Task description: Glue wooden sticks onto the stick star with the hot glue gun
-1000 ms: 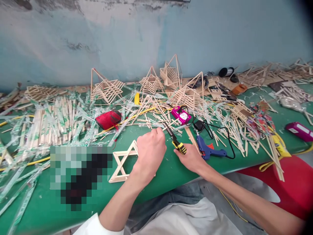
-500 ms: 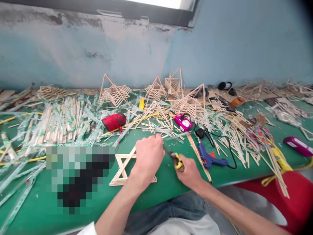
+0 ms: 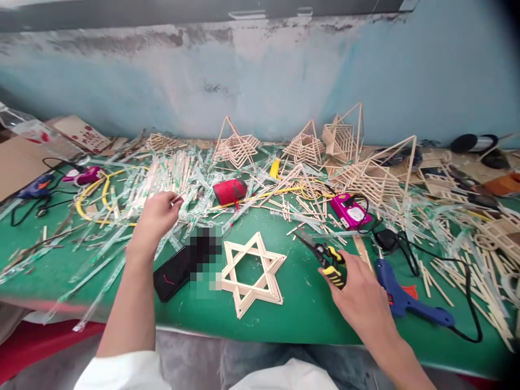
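My left hand (image 3: pixel 156 219) is over the left part of the green table, its fingers pinched on a thin wooden stick (image 3: pixel 177 199) beside the wrapped stick bundles (image 3: pixel 173 170). In my right hand (image 3: pixel 363 290) is a pair of yellow-and-black pliers (image 3: pixel 331 265), jaws pointing up and left. Between my hands a star frame of layered wooden sticks (image 3: pixel 273 281) lies flat on the table. A black phone (image 3: pixel 173 276), partly pixelated, lies just left of the star.
Wooden star frames (image 3: pixel 235 149) stand along the wall. A red roll (image 3: pixel 229 192), a purple power socket (image 3: pixel 350 211) and loose sticks lie behind. At right is a blue glue gun (image 3: pixel 410 303); another (image 3: pixel 36 186) lies far left.
The view has turned left. My left hand has moved from above the star to the left side, uncovering the star. My right hand still holds the pliers, now farther from my left hand.
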### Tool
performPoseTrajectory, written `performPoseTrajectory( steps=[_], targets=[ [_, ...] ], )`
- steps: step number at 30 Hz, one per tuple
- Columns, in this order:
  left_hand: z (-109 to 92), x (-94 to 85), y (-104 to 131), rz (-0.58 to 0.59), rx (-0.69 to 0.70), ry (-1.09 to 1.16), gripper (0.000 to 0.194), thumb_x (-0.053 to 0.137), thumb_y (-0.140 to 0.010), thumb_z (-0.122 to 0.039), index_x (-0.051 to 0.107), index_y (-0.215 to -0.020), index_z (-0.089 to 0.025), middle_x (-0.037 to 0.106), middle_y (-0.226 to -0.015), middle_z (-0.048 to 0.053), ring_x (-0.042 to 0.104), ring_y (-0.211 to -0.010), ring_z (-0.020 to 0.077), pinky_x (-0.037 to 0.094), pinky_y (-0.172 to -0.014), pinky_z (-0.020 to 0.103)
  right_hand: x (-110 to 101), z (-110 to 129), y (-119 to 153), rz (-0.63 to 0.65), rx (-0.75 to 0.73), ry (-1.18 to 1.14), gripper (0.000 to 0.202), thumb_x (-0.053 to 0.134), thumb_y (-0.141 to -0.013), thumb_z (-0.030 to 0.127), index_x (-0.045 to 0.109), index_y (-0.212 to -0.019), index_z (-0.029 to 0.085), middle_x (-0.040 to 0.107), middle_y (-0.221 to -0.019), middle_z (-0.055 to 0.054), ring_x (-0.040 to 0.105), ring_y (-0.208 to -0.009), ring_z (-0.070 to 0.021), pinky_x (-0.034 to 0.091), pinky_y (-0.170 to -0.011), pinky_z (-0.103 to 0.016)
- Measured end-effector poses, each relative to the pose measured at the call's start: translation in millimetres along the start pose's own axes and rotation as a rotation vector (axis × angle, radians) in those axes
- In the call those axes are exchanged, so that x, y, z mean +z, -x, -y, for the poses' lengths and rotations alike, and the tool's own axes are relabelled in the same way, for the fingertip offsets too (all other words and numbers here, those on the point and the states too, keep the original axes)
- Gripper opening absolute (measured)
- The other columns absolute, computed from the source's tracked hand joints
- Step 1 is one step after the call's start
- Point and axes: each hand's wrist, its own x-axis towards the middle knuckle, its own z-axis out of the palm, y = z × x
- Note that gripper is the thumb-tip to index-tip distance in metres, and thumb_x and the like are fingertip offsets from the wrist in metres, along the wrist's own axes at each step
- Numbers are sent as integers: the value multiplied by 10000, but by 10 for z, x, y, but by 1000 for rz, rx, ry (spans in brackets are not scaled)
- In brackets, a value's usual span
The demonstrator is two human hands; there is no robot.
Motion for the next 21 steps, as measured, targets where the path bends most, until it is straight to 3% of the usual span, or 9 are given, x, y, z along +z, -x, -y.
performPoseTrajectory(
  steps=[2, 4, 7, 13, 17, 21],
  targets=[
    [102, 43, -245, 2, -76, -45, 200, 533, -971, -271, 671, -973, -126, 694, -1066, 115, 654, -1046, 273, 528, -944, 410, 95, 3, -5, -29, -77, 144, 660, 451, -951, 676, 572, -1289, 122, 699, -1187, -199, 655, -1087, -377, 541, -910, -494],
    [157, 111, -451, 22, -124, -69, 341, 624, -982, -388, 627, -1223, -147, 650, -1230, 102, 652, -1092, 233, 571, -943, 448, 174, -7, -23, -75, -132, 233, 753, 383, -943, 737, 570, -1280, 90, 699, -1143, -217, 652, -1059, -387, 535, -906, -498],
    [190, 239, -696, 92, -137, -80, 400, 637, -977, -393, 598, -1297, -157, 624, -1297, 110, 648, -1124, 248, 582, -945, 461, 241, -42, -58, -157, -191, 308, 821, 294, -943, 760, 569, -1269, 59, 690, -1128, -231, 648, -1042, -393, 528, -882, -493],
    [256, 418, -945, 116, -151, -83, 400, 636, -978, -388, 595, -1301, -157, 622, -1300, 115, 646, -1128, 247, 581, -947, 461, 241, -30, -94, -275, -194, 271, 532, 432, -1009, 568, 588, -1235, 112, 677, -1179, -203, 637, -1098, -382, 510, -846, -468],
    [259, 389, -1014, 134, -148, -66, 398, 637, -978, -385, 593, -1305, -162, 621, -1302, 115, 646, -1130, 245, 581, -947, 461, 205, 46, -69, -322, -209, 184, 382, 496, -1001, 436, 601, -1184, 118, 666, -1150, -194, 639, -1074, -374, 514, -802, -459],
    [303, 153, -1023, 91, -125, 11, 406, 652, -967, -389, 603, -1293, -153, 623, -1297, 111, 645, -1136, 258, 581, -946, 452, 154, 70, -4, -373, -227, 65, 295, 523, -983, 365, 602, -1153, 137, 652, -1133, -184, 633, -1056, -366, 526, -818, -477]
  ],
)
